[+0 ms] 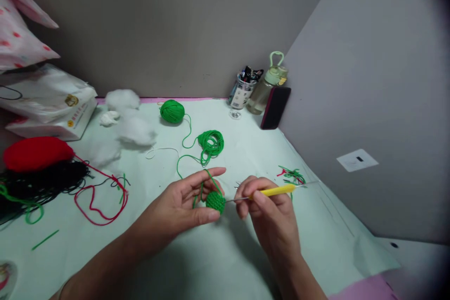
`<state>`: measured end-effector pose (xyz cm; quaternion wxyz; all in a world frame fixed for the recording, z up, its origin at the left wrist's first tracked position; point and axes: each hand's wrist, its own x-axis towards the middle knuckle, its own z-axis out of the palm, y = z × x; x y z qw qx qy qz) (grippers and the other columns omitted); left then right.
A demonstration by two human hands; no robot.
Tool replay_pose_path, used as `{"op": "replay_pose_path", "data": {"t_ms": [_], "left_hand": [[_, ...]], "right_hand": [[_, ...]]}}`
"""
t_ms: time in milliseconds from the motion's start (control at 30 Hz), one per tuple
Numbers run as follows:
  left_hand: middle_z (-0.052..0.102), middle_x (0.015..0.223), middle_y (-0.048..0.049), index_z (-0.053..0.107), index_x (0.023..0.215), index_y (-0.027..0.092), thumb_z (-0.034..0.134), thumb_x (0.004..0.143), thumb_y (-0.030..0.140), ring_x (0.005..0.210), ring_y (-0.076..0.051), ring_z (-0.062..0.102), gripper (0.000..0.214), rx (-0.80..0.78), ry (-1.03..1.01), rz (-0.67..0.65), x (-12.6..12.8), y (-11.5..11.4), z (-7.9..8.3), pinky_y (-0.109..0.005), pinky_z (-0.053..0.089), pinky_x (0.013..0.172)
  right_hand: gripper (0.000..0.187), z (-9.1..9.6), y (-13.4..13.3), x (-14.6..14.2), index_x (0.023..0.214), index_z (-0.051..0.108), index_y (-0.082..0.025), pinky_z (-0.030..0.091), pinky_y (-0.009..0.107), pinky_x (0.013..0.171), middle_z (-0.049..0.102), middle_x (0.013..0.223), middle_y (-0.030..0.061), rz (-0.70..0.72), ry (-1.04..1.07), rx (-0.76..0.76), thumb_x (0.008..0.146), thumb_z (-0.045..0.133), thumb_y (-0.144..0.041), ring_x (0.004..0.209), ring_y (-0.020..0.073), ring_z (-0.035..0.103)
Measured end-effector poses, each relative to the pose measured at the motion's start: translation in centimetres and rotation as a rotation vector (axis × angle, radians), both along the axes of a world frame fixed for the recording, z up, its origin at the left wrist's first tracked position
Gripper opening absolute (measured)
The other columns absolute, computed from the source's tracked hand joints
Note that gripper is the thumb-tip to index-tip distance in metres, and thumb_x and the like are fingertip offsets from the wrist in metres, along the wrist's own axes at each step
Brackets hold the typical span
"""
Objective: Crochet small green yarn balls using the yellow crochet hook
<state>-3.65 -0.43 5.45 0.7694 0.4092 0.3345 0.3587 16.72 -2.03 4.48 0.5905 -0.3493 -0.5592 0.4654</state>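
My left hand point(190, 199) pinches a small round green crochet piece point(215, 201) between thumb and fingers, with green yarn running over the index finger. In my right hand point(269, 206) is a crochet hook point(277, 191) with a yellow handle, held like a pen. Its thin metal shaft points left and its tip meets the right edge of the crochet piece; whether it sits inside a stitch I cannot tell. Beyond my left hand lies a loose coil of green yarn point(212, 143), and a strand links it to a green yarn ball point(172, 111) farther back.
At left lie a red yarn ball point(38, 152), black yarn point(45, 185) and white stuffing point(135, 129) near a tissue pack point(52, 98). A pen cup point(242, 91), a water bottle point(262, 93) and a phone point(276, 108) stand at the back right. Yarn scraps point(294, 176) lie to the right.
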Motion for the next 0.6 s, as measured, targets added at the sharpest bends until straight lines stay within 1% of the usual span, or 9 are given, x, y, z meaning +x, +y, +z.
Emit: {"op": "replay_pose_path", "data": {"t_ms": [67,133,200,233,300,333,400,467,600], "left_hand": [[0.066,0.105,-0.0025,0.058,0.144,0.022,0.083,0.078,0.02,0.101,-0.017,0.064,0.071,-0.015,0.016,0.078,1.0,-0.4,-0.1,-0.03,0.051,0.094],[0.067,0.107,-0.0037,0.052,0.148,0.02,0.083,0.076,0.02,0.106,-0.019,0.065,0.078,-0.039,-0.008,0.144,2.0,-1.0,-0.4,-0.033,0.051,0.099],[0.067,0.109,-0.0045,0.049,0.149,0.021,0.083,0.075,0.02,0.11,-0.021,0.066,0.081,-0.078,-0.063,0.165,2.8,-1.5,-0.7,-0.035,0.052,0.1],[0.068,0.11,-0.0048,0.05,0.149,0.022,0.083,0.076,0.02,0.112,-0.022,0.066,0.081,-0.096,-0.09,0.162,3.0,-1.7,-0.8,-0.036,0.052,0.1],[0.069,0.112,-0.0057,0.052,0.148,0.023,0.084,0.077,0.021,0.115,-0.024,0.067,0.077,-0.122,-0.131,0.131,3.1,-1.9,-0.9,-0.036,0.052,0.101],[0.07,0.114,-0.0064,0.053,0.147,0.023,0.084,0.078,0.022,0.116,-0.025,0.067,0.075,-0.131,-0.147,0.108,3.0,-1.9,-1.0,-0.037,0.052,0.101],[0.07,0.118,-0.008,0.056,0.145,0.024,0.085,0.079,0.024,0.117,-0.026,0.068,0.072,-0.145,-0.184,0.068,2.6,-1.8,-1.0,-0.038,0.051,0.103],[0.071,0.123,-0.0095,0.057,0.144,0.024,0.085,0.08,0.025,0.119,-0.027,0.067,0.069,-0.153,-0.223,0.046,2.3,-1.7,-1.0,-0.039,0.049,0.106],[0.072,0.122,-0.0101,0.06,0.142,0.022,0.081,0.083,0.023,0.118,-0.026,0.068,0.063,-0.177,-0.267,0.038,2.0,-1.4,-0.9,-0.039,0.047,0.108]], "right_hand": [[0.017,-0.4,-0.4,-0.2,0.1,0.075,-0.023,0.057,0.027,0.054,0.07,0.084,0.0035,-0.116,-0.243,0.137,0.101,0.057,-0.024,0.063,0.0144,0.067],[0.026,-1.0,-1.1,-0.3,0.113,0.076,-0.028,0.06,0.03,0.064,0.07,0.092,0.0046,-0.264,-0.547,0.321,0.098,0.06,-0.014,0.077,0.0172,0.07],[0.038,-1.6,-1.8,-0.3,0.123,0.075,-0.031,0.063,0.034,0.075,0.07,0.101,0.0058,-0.332,-0.717,0.452,0.093,0.065,-0.009,0.09,0.0205,0.071],[0.042,-1.8,-2.0,-0.4,0.126,0.074,-0.032,0.063,0.036,0.08,0.07,0.104,0.0063,-0.342,-0.737,0.505,0.092,0.067,-0.009,0.094,0.0216,0.071],[0.042,-1.7,-2.2,-0.6,0.127,0.073,-0.031,0.062,0.037,0.084,0.069,0.106,0.0063,-0.365,-0.686,0.567,0.092,0.068,-0.009,0.095,0.0213,0.07],[0.04,-1.5,-2.2,-0.8,0.125,0.074,-0.03,0.062,0.036,0.082,0.068,0.103,0.0055,-0.383,-0.63,0.567,0.093,0.067,-0.008,0.092,0.02,0.069],[0.034,-0.8,-1.9,-1.0,0.118,0.076,-0.031,0.061,0.031,0.072,0.065,0.093,0.0031,-0.381,-0.474,0.473,0.095,0.063,-0.008,0.084,0.0169,0.066],[0.031,-0.2,-1.6,-1.1,0.114,0.077,-0.03,0.059,0.029,0.066,0.065,0.091,0.0029,-0.306,-0.395,0.369,0.097,0.061,-0.01,0.081,0.0158,0.065],[0.026,-0.1,-1.3,-0.5,0.112,0.077,-0.027,0.06,0.032,0.066,0.071,0.097,0.0061,-0.227,-0.302,0.291,0.098,0.06,-0.014,0.087,0.0188,0.068]]}}
